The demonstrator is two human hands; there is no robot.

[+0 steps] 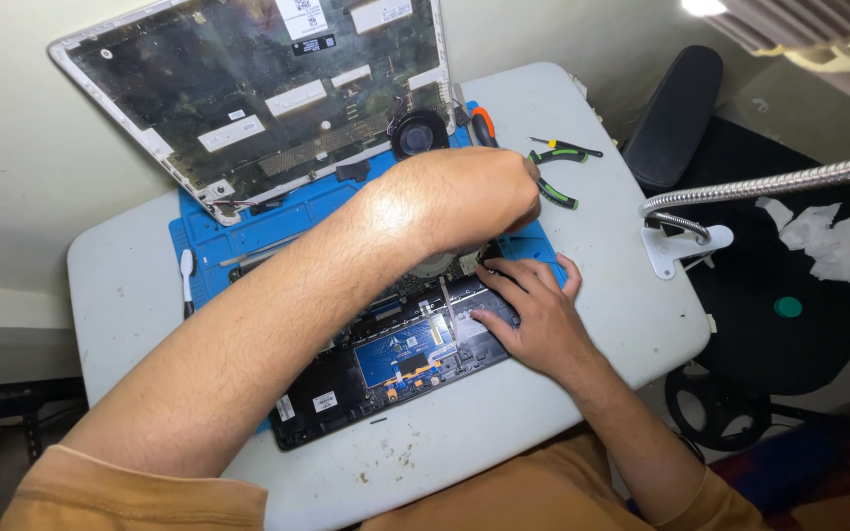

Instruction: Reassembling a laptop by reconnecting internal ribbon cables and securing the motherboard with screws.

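An opened black laptop base (386,364) lies on a blue work mat (248,231), its inner boards and a blue trackpad board showing. My left hand (469,197) reaches across it with fingers closed near the far right corner; what it grips is hidden. My right hand (533,310) rests flat on the right side of the laptop base, fingers spread, pressing it down. The removed back cover (248,88) leans upright against the wall behind the mat.
A small white table (592,236) carries it all. Green-handled pliers (558,167) and an orange-handled tool (484,123) lie at the back right. A white spudger (187,280) sits at the mat's left. A clamp lamp arm (759,187) and black chair (740,295) stand right.
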